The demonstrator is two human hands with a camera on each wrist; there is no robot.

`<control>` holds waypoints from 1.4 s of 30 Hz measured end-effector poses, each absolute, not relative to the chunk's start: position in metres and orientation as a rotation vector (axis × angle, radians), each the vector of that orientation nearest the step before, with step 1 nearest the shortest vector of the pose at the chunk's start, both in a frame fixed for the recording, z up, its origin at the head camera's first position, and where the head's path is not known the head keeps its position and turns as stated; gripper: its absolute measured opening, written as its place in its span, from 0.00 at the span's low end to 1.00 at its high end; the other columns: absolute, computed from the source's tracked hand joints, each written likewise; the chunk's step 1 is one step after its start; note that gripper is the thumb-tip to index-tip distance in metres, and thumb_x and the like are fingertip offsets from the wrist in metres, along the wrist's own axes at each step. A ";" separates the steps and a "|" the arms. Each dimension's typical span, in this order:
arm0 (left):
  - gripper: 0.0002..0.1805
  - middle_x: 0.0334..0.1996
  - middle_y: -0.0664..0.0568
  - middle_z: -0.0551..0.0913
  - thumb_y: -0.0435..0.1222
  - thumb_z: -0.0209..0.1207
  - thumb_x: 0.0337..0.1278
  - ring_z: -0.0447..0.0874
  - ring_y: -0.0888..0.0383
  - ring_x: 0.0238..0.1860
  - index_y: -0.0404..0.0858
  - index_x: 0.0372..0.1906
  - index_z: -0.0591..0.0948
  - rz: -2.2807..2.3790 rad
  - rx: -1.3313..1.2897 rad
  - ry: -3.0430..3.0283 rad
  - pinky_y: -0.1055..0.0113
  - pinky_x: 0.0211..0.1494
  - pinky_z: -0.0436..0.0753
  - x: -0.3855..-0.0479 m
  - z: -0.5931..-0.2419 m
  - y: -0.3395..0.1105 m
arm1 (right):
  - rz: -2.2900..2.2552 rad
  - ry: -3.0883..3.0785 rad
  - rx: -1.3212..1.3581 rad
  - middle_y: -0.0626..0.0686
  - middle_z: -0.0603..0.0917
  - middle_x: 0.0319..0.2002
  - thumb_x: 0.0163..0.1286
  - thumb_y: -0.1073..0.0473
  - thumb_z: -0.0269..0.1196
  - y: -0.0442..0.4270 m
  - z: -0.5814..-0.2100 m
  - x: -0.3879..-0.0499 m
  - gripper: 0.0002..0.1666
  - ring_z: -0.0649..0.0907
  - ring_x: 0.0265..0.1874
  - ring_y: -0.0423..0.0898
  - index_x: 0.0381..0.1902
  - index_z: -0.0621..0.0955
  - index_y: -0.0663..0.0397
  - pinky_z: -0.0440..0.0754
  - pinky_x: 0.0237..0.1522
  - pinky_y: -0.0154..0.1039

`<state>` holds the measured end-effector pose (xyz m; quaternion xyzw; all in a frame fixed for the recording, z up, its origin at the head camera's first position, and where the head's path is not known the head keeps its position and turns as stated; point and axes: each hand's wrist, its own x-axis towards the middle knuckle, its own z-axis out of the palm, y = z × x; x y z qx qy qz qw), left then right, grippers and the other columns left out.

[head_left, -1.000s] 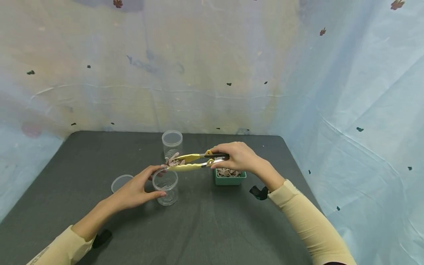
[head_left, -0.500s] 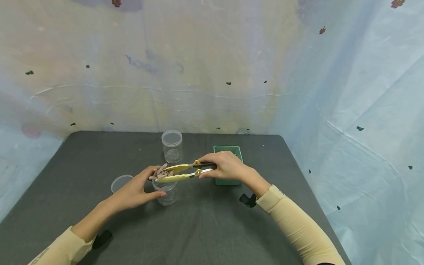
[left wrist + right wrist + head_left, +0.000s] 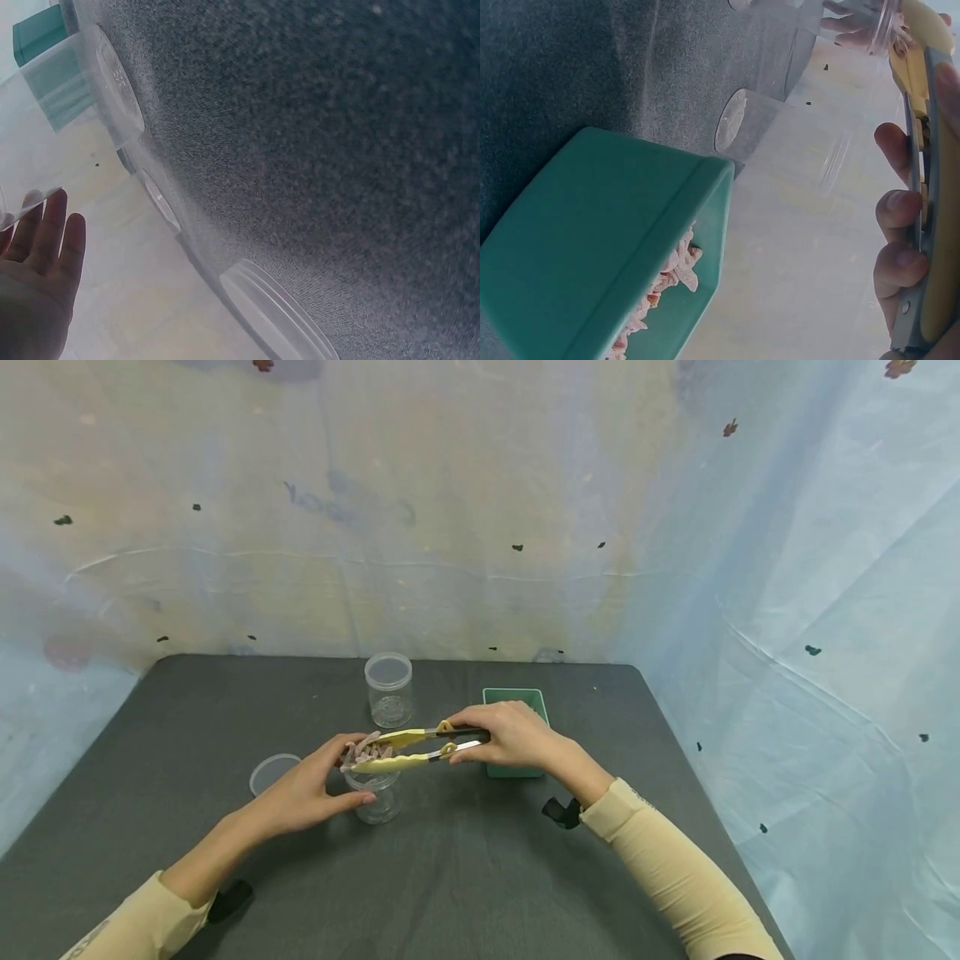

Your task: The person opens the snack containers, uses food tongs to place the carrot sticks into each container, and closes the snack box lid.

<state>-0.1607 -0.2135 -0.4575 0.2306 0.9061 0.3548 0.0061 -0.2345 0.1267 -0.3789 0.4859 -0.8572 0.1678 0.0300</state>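
The right hand point(image 3: 506, 733) grips yellow tongs point(image 3: 417, 761) that reach leftward over the jar point(image 3: 381, 810) the left hand point(image 3: 303, 792) holds.

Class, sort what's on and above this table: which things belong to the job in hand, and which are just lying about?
In the job:
- yellow tongs, held by the right hand
- pale strips in the tongs
- open jar, held by the left hand
- green tub of more strips

Apparently lying about, untouched:
- second jar
- round lid
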 end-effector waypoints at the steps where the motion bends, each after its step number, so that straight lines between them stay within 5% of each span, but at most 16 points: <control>1: 0.45 0.67 0.47 0.74 0.57 0.71 0.61 0.78 0.46 0.61 0.46 0.77 0.64 1.113 0.730 2.836 0.42 0.57 0.80 -0.161 -0.458 -0.214 | 0.515 -2.641 1.498 0.45 0.89 0.51 0.63 0.44 0.77 0.127 -0.379 -0.235 0.29 0.85 0.33 0.38 0.60 0.86 0.46 0.77 0.30 0.32; 6: 0.45 0.63 0.51 0.76 0.56 0.71 0.61 0.79 0.52 0.56 0.46 0.76 0.64 1.116 0.755 2.839 0.47 0.54 0.81 -0.161 -0.458 -0.214 | 0.482 -2.620 1.503 0.45 0.89 0.53 0.63 0.41 0.76 0.127 -0.377 -0.235 0.30 0.86 0.34 0.41 0.60 0.86 0.46 0.78 0.31 0.34; 22: 0.46 0.62 0.45 0.77 0.55 0.71 0.62 0.80 0.45 0.59 0.39 0.76 0.65 1.086 0.762 2.868 0.42 0.55 0.81 -0.161 -0.460 -0.213 | 0.339 -2.574 1.506 0.44 0.88 0.52 0.62 0.37 0.75 0.130 -0.366 -0.235 0.32 0.86 0.38 0.39 0.60 0.86 0.45 0.83 0.37 0.36; 32: 0.45 0.67 0.45 0.74 0.56 0.71 0.61 0.79 0.43 0.62 0.44 0.77 0.65 1.099 0.769 2.853 0.41 0.58 0.80 -0.163 -0.460 -0.214 | 0.504 -2.620 1.463 0.44 0.88 0.48 0.65 0.42 0.75 0.146 -0.365 -0.236 0.29 0.78 0.27 0.34 0.60 0.85 0.46 0.76 0.31 0.31; 42: 0.43 0.69 0.48 0.73 0.58 0.69 0.62 0.78 0.43 0.64 0.49 0.77 0.65 1.080 0.778 2.862 0.41 0.58 0.80 -0.163 -0.462 -0.215 | 0.530 -2.734 1.217 0.56 0.87 0.56 0.65 0.48 0.76 0.213 -0.360 -0.240 0.34 0.88 0.42 0.49 0.65 0.82 0.57 0.86 0.43 0.50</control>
